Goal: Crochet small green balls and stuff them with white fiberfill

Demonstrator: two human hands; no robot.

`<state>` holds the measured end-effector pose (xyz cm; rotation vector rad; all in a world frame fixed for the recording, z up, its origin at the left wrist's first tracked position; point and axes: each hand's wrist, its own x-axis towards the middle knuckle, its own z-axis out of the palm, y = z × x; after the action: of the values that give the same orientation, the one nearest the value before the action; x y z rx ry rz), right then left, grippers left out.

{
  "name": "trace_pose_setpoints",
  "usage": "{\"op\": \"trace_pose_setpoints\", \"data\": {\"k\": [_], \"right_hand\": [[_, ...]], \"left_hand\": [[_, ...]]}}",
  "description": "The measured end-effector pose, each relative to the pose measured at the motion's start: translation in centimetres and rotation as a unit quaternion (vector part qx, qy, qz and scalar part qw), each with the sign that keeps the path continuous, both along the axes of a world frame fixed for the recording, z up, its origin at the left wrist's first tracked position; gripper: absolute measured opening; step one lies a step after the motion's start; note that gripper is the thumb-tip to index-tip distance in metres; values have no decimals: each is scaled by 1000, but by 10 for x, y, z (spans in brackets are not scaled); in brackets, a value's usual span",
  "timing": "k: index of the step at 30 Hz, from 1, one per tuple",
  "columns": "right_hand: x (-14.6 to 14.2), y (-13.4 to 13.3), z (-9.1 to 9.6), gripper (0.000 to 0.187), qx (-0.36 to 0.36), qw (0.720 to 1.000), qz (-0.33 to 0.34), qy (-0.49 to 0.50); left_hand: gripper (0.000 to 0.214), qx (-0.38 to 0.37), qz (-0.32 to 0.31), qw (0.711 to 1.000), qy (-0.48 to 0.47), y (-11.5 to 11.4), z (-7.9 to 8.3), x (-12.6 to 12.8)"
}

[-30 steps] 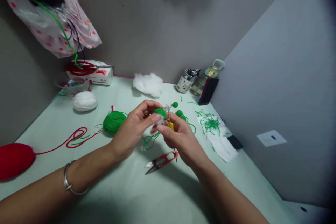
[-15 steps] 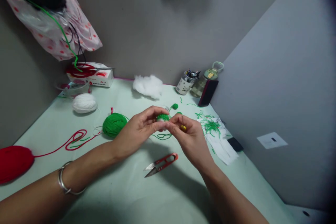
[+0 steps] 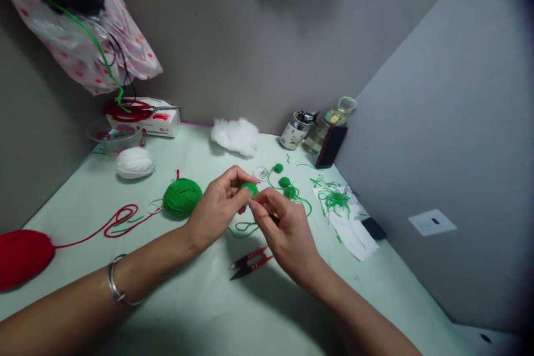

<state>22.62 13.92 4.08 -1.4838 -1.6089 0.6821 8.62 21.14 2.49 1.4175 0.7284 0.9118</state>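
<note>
My left hand pinches a small green crocheted ball with white stuffing in it, held above the pale green table. My right hand meets it from the right, fingertips pressed to the ball, with a yellow-handled tool tucked in its fingers. A green yarn strand trails from the ball to the table. Red thread snips lie just below my right hand. A green yarn ball sits left of my left hand.
Small green crocheted balls lie behind my hands. Farther back sit white stuffing, a tin of tools, a bottle and a phone. White yarn and red yarn lie left; green scraps on paper right.
Both hands have drifted slightly left and down with the green ball. The right hand now covers more of the snips, and the yellow handle is mostly hidden in its fingers.
</note>
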Motion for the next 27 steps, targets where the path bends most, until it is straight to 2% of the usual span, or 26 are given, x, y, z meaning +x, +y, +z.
{"op": "trace_pose_setpoints", "data": {"k": [3,7,11,14,17,21,24,27], "right_hand": [[6,8,3,25,5,999,-23,41],[12,10,8,30,16,997,-32,75],[17,7,13,31,26,998,-25,59],[20,3,17,30,23,999,14,27],[15,-3,19,26,-6,999,48,0],[2,-9,10,19,-13,999,35,-15],[-3,-7,1,17,-6,1000,29,8],[3,0,-1,21,-12,997,50,59]], "left_hand": [[12,-2,-14,1000,-20,-1,2,-2],[21,-5,-77,996,-51,-3,4,-6],[24,-29,-101,992,-66,-1,3,-7],[22,-32,-104,992,-69,3,0,-7],[17,-19,-79,995,-60,5,-3,-5],[11,-2,-29,999,-31,3,-2,0],[11,-15,-8,1000,-24,2,-1,1],[12,-20,1,999,-33,3,1,-1]]}}
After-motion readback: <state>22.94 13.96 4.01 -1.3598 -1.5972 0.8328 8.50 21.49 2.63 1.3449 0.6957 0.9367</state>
